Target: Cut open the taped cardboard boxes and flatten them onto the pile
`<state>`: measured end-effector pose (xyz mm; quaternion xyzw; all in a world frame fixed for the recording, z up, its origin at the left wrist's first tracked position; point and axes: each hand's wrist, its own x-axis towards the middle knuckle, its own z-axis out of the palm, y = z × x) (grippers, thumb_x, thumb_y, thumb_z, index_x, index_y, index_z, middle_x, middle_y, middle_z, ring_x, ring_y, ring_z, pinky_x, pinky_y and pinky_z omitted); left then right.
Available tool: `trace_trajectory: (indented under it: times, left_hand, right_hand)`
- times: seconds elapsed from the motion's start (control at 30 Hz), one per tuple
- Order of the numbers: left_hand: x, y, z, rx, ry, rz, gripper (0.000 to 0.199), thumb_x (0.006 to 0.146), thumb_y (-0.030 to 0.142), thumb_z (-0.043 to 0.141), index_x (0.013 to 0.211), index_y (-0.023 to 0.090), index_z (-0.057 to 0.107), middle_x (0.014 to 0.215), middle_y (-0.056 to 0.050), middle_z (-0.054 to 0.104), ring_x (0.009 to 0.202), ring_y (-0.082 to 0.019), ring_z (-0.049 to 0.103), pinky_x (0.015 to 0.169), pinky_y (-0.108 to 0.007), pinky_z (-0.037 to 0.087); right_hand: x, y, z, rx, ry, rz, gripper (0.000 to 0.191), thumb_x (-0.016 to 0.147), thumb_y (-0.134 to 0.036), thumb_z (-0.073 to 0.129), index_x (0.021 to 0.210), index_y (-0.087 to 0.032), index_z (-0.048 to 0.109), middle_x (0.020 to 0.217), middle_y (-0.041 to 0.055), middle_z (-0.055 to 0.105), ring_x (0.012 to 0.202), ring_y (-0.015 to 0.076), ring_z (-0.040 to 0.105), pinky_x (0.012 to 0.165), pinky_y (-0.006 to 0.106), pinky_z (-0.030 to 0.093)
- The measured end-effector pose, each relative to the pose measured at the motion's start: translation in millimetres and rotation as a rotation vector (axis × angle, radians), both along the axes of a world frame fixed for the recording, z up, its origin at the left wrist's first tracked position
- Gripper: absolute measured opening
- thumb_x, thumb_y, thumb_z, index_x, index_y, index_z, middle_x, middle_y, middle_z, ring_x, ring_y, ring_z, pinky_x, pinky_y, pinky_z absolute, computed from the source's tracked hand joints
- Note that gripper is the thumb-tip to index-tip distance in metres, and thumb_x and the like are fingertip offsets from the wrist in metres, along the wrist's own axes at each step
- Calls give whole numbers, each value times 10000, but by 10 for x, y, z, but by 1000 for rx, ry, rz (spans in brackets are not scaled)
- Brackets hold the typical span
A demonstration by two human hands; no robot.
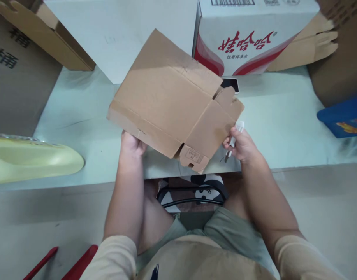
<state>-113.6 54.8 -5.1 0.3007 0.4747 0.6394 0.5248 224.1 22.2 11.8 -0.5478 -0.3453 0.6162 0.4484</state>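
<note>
An unfolded brown cardboard box [163, 93] hangs tilted above the table, creased and with slotted flaps at its right end. My left hand [132, 144] grips its lower left edge, with the fingers partly hidden beneath the cardboard. At the right end flap, my right hand [241, 144] is closed, its fingertips at the cardboard's edge. That same hand also holds a white utility knife [239, 126], whose dark tip points down toward the table's near edge. A small printed mark shows on the lower flap.
A pale green cloth covers the table [271, 116]. Behind the cardboard stand a white box [108, 39] and a red-and-white carton [248, 42], with a phone [231, 84] before them. A yellow object [35, 159] lies left; a blue container [344, 116] stands right.
</note>
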Motion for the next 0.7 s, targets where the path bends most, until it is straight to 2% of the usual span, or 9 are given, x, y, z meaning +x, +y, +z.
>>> trace_trajectory:
  times: [0.13, 0.2, 0.27, 0.3, 0.37, 0.43, 0.57, 0.63, 0.7]
  left_hand:
    - [102, -53, 159, 82, -57, -13, 451, 807, 644, 719, 1004, 242, 768, 1131, -95, 813, 1314, -344, 700, 1008, -426, 655]
    - [157, -77, 237, 120, -112, -49, 579, 852, 759, 621, 1081, 250, 774, 1289, -99, 785, 1397, -343, 651, 1038, -428, 641]
    - [199, -74, 251, 108, -131, -64, 650, 806, 829, 673, 1096, 256, 774, 1358, -109, 763, 1420, -343, 635, 1052, -416, 631]
    - [210, -60, 232, 91, -119, -41, 642, 740, 798, 783, 1077, 251, 772, 1339, -114, 771, 1399, -347, 651, 1057, -412, 628]
    - [205, -19, 164, 63, -89, 44, 613, 587, 612, 987, 1017, 236, 764, 1231, -103, 805, 1316, -339, 702, 1070, -403, 621]
    - [175, 16, 103, 66, -90, 97, 583, 538, 475, 1044, 977, 225, 753, 1135, -76, 821, 1244, -313, 737, 1085, -394, 615]
    - [124, 15, 143, 92, -152, 58, 397, 664, 407, 982, 917, 230, 733, 1060, -46, 825, 1085, -236, 780, 999, -321, 644]
    - [137, -1, 227, 18, -247, 11, 228, 798, 378, 870, 839, 226, 704, 879, -17, 799, 839, -175, 778, 860, -281, 663]
    - [182, -4, 313, -78, -346, -32, 235, 954, 397, 685, 814, 210, 705, 723, -5, 734, 640, -142, 720, 713, -264, 652]
  right_hand:
    - [-148, 60, -58, 42, 20, -146, 678, 536, -630, 947, 961, -229, 603, 703, -59, 648, 399, 33, 369, 331, 217, 187]
    - [-172, 87, -78, 47, 21, -214, 642, 543, -604, 948, 918, -221, 595, 628, -82, 596, 365, 15, 303, 322, 209, 179]
    - [-180, 100, -89, 51, 7, -238, 650, 527, -618, 958, 872, -222, 576, 555, -104, 536, 339, 11, 287, 315, 199, 193]
    - [-182, 100, -91, 55, 1, -245, 666, 513, -632, 965, 861, -222, 573, 542, -104, 531, 333, 14, 302, 312, 196, 204]
    - [-186, 86, -83, 58, -7, -241, 706, 474, -655, 981, 864, -221, 584, 553, -89, 564, 330, 30, 357, 304, 196, 212]
    - [-193, 58, -63, 54, -2, -205, 738, 437, -649, 998, 890, -221, 605, 603, -61, 623, 335, 53, 415, 294, 203, 197]
    - [-162, -20, 15, 75, 48, -154, 717, 467, -600, 1008, 941, -228, 620, 654, -48, 665, 337, 48, 408, 289, 208, 183]
    - [-57, -67, 92, 96, 69, -187, 702, 488, -591, 1006, 951, -237, 615, 600, -87, 609, 326, 22, 327, 295, 199, 195]
    - [144, -136, 223, 116, 68, -249, 682, 491, -568, 1014, 928, -241, 607, 533, -124, 515, 321, 7, 258, 298, 184, 184]
